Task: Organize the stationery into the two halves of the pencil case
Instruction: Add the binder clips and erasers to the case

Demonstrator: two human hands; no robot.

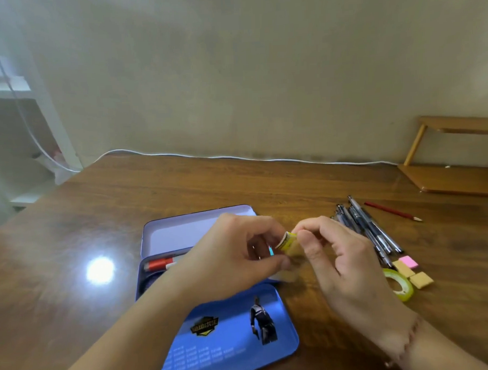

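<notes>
A blue metal pencil case (181,231) lies open on the wooden table, with a printed lid panel (231,332) nearest me. Its middle section holds a red-and-white item (160,264), partly hidden by my left arm. Above the case's right edge, my left hand (240,257) and my right hand (328,254) both pinch a small yellow eraser in a paper sleeve (287,242). To the right lie a bundle of pens (369,227), a red pencil (390,211), small yellow and pink erasers (411,270), and a green tape roll (400,286).
A white cable (236,157) runs along the table's far edge by the wall. A wooden rack (452,161) stands at the back right. A white shelf unit (27,109) is beyond the table's left corner. A bright light glare (100,270) reflects on the tabletop.
</notes>
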